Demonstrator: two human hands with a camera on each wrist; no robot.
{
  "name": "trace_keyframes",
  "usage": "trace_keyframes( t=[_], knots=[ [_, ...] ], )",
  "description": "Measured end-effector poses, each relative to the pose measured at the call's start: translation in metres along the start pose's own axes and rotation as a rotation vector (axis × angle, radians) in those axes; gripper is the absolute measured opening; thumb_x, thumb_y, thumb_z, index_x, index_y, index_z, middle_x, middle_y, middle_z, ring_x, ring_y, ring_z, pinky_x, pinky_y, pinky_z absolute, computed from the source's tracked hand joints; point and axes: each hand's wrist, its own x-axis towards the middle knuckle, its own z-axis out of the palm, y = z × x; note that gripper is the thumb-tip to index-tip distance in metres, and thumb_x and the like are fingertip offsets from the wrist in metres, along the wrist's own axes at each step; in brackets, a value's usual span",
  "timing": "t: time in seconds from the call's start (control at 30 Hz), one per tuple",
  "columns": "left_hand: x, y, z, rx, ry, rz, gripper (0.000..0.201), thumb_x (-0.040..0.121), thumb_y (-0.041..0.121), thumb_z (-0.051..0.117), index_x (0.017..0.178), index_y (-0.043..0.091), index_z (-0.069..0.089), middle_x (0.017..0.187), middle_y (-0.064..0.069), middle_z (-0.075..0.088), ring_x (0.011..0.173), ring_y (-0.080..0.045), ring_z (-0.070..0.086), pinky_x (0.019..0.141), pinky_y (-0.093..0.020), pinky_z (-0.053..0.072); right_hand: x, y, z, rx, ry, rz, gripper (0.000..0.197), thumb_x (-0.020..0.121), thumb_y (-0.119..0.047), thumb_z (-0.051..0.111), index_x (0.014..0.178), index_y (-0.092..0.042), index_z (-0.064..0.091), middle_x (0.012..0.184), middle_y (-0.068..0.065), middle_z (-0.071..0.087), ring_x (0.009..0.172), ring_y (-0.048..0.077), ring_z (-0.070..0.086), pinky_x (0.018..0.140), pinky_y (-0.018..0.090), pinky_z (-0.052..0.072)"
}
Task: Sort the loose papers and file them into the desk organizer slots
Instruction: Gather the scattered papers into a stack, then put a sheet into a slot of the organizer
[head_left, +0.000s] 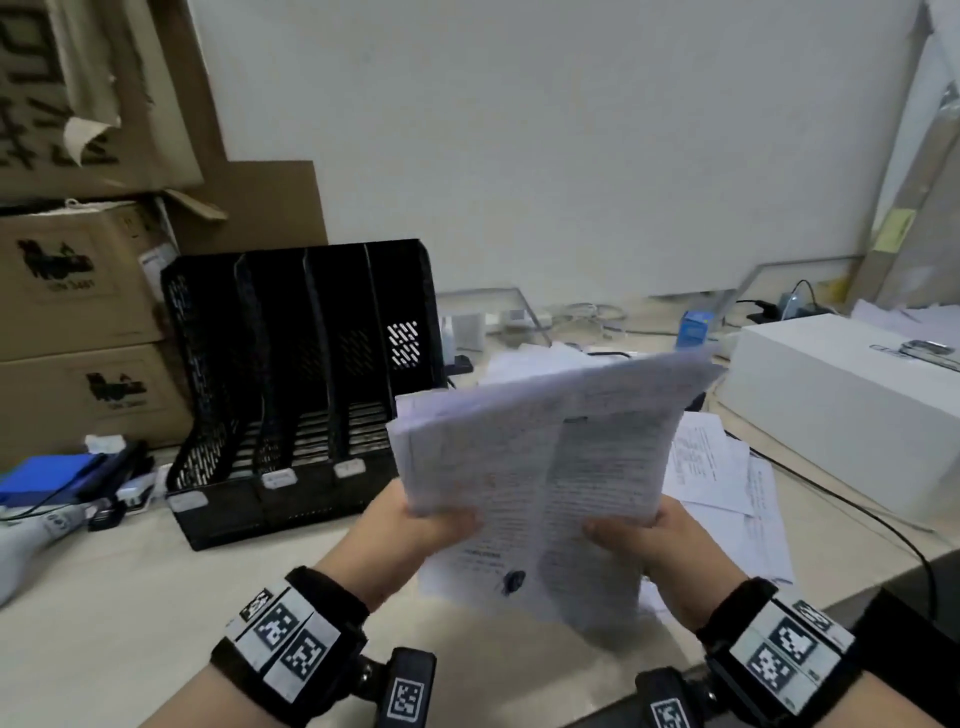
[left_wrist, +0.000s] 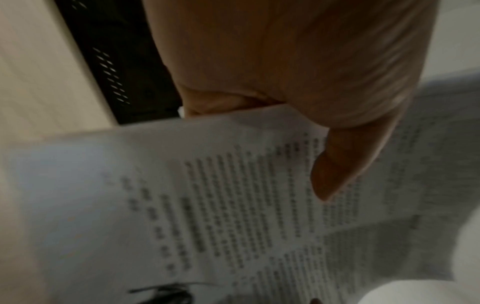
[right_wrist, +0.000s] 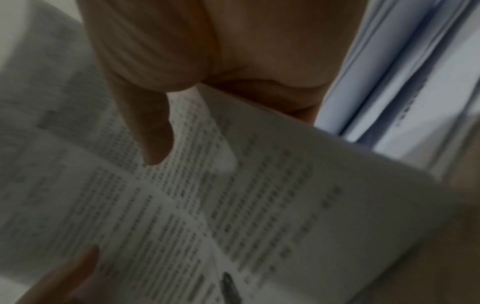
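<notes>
A thick stack of printed papers (head_left: 545, 467) is held up above the desk, tilted away from me and bowed along its middle. My left hand (head_left: 415, 525) grips its lower left edge, thumb on top. My right hand (head_left: 660, 540) grips its lower right edge the same way. In the left wrist view the thumb (left_wrist: 345, 164) presses on the printed sheet (left_wrist: 207, 205). The right wrist view shows the thumb (right_wrist: 153, 127) on the page (right_wrist: 233, 205), with more sheet edges (right_wrist: 389, 82) behind. The black mesh organizer (head_left: 296, 384) stands at the left, its slots showing no papers.
More loose sheets (head_left: 727, 467) lie on the desk under and right of the stack. A white box (head_left: 841, 395) sits at the right, with a black cable (head_left: 857, 514) before it. Cardboard boxes (head_left: 78, 322) stand behind the organizer. Blue and black items (head_left: 67, 478) lie far left.
</notes>
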Motion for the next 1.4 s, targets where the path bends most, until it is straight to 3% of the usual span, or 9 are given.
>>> trace_keyframes(
  t=[0.17,0.23,0.33,0.47,0.57,0.67,0.87,1.27,1.4],
  knots=[
    [-0.005,-0.011,-0.004,0.194,0.034,-0.056,0.012,0.085,0.003,0.072,0.080,0.014,0.073,0.075,0.011,0.070,0.068,0.001,0.059,0.077,-0.026,0.053,-0.005,-0.013,0.013,-0.019,0.087,-0.028,0.059,0.096,-0.054,0.047,0.078,-0.010,0.083,0.104,0.022,0.076,0.102,0.026,0.075,0.065,0.008,0.049],
    [-0.002,-0.011,-0.010,0.122,0.121,-0.062,0.028,0.086,-0.002,0.070,0.069,0.021,0.074,0.064,0.013,0.067,0.061,0.005,0.055,0.067,-0.020,0.046,-0.002,-0.017,0.020,0.024,0.150,0.172,0.062,0.093,-0.069,0.046,0.061,-0.027,0.080,0.119,0.034,0.067,0.117,0.043,0.066,0.079,0.020,0.050],
    [-0.002,-0.005,-0.023,0.133,0.115,-0.098,0.020,0.093,0.010,0.068,0.100,0.027,0.077,0.086,0.023,0.077,0.085,0.009,0.070,0.083,-0.016,0.055,0.017,-0.019,0.031,-0.030,0.025,0.089,0.021,0.096,-0.015,0.062,0.087,-0.012,0.081,0.107,0.024,0.075,0.104,0.046,0.070,0.086,0.043,0.059],
    [-0.001,-0.006,-0.052,0.046,0.284,-0.218,0.032,0.095,0.009,0.066,0.124,0.024,0.065,0.111,0.006,0.078,0.099,-0.014,0.076,0.092,-0.040,0.060,0.041,-0.032,0.056,0.054,0.066,0.092,0.019,0.097,-0.005,0.059,0.111,-0.003,0.073,0.107,0.015,0.078,0.095,0.032,0.076,0.084,0.044,0.059],
    [-0.006,-0.007,-0.077,0.191,0.478,-0.133,0.045,0.092,0.012,0.071,0.129,0.032,0.056,0.108,0.009,0.073,0.090,0.000,0.071,0.072,-0.019,0.056,0.064,-0.043,0.074,0.073,0.195,0.016,0.014,0.099,-0.007,0.060,0.102,-0.010,0.073,0.091,0.001,0.080,0.078,0.017,0.077,0.059,0.026,0.059],
    [-0.007,-0.010,-0.098,0.568,0.503,-0.050,0.043,0.091,0.027,0.073,0.129,0.040,0.056,0.119,0.024,0.060,0.105,0.011,0.057,0.087,-0.010,0.042,0.086,-0.056,0.094,0.018,0.265,-0.046,0.012,0.101,-0.017,0.058,0.100,-0.016,0.070,0.085,-0.004,0.079,0.071,0.012,0.076,0.053,0.023,0.056],
    [0.006,-0.004,-0.109,0.912,0.439,-0.091,0.053,0.094,0.040,0.063,0.144,0.033,0.050,0.150,0.018,0.045,0.141,-0.007,0.040,0.120,-0.044,0.031,0.131,-0.069,0.135,-0.355,0.350,-0.275,0.025,0.103,-0.031,0.049,0.118,-0.024,0.067,0.108,-0.008,0.070,0.100,0.019,0.067,0.090,0.034,0.055],
    [0.015,-0.004,-0.112,0.875,0.315,-0.238,0.059,0.096,0.029,0.054,0.152,0.037,0.037,0.156,0.014,0.041,0.145,-0.010,0.036,0.122,-0.044,0.023,0.187,-0.061,0.220,-0.505,0.417,-0.216,0.033,0.107,-0.025,0.033,0.138,-0.025,0.045,0.084,-0.006,0.055,0.074,0.022,0.054,0.073,0.031,0.037],
    [0.014,-0.004,-0.117,0.824,0.311,-0.235,0.062,0.093,0.025,0.056,0.153,0.032,0.038,0.156,0.011,0.042,0.144,-0.012,0.040,0.120,-0.043,0.031,0.192,-0.045,0.245,-0.350,0.147,-0.194,0.056,0.100,-0.031,0.047,0.153,-0.034,0.027,0.118,-0.002,0.065,0.090,0.021,0.067,0.085,0.034,0.051]
  ],
)
